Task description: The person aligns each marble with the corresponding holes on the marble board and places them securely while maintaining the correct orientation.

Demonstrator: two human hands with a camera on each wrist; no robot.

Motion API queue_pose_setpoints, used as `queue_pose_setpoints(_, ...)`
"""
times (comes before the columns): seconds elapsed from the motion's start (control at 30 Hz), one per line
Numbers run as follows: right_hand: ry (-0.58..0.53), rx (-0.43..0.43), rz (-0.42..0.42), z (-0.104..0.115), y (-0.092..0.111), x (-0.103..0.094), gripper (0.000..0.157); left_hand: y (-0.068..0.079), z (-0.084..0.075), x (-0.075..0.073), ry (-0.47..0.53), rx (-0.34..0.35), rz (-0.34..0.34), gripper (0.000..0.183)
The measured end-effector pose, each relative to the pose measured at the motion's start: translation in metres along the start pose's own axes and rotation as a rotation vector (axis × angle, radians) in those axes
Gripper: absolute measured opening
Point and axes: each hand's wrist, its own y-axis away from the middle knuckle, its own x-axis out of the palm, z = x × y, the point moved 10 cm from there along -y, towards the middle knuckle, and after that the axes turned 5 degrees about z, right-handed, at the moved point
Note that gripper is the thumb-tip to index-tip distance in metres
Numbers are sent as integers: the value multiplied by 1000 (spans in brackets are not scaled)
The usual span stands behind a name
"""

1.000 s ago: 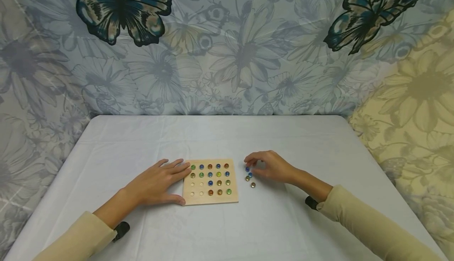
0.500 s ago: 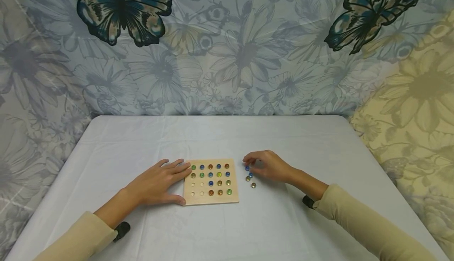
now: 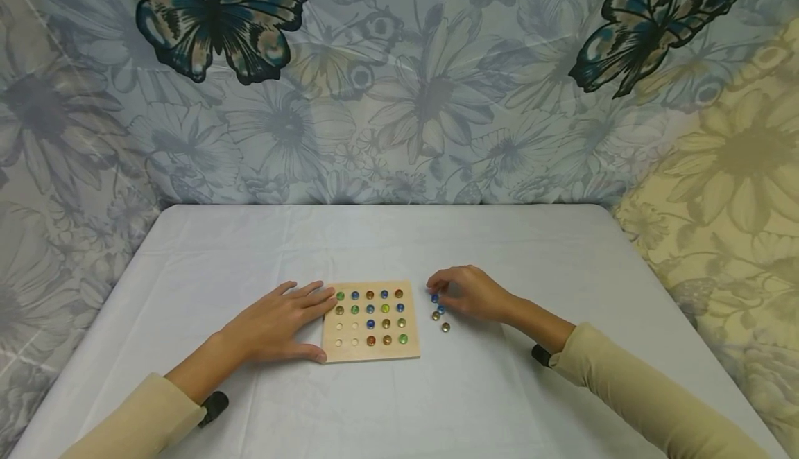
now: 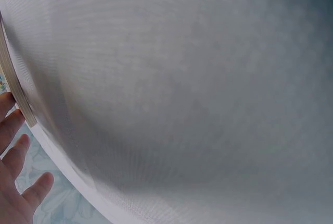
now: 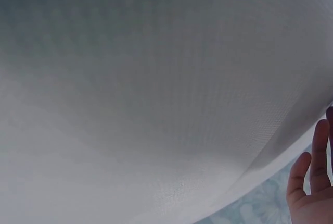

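A pale wooden board [image 3: 372, 355] lies in the middle of the table with rows of coloured glass marbles in its round hollows. Several hollows at its lower left hold no marble. Spread out, my left hand [image 3: 275, 324] rests at the board's left edge, fingertips over its upper corner and thumb at its lower one. To the right of the board, my right hand [image 3: 471, 292] bends its index finger and thumb around a blue marble [image 3: 434, 299]; I cannot tell whether they grip it. Beside it lie another blue marble [image 3: 440, 310] and two amber ones, the nearer amber marble [image 3: 445, 327] slightly apart.
A white cloth [image 3: 281, 237] covers the table. Behind it hangs a floral fabric backdrop [image 3: 374, 133] with large butterflies. In the left wrist view the board's side edge [image 4: 15, 81] shows beside the fingers; the right wrist view is mostly cloth.
My right hand has shifted very slightly left over the loose marbles. My left hand and the board stay where they were.
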Motion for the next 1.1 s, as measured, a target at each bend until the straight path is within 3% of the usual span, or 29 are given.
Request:
queue_pose_setpoints(0.4,6,18,1,8,-2,-7,28,0,0,0,-7,1,-13,91)
queue_pose_setpoints(1.1,-80,-98,29,49,-20,10,30,1,0,-2,-10,2,-21,90)
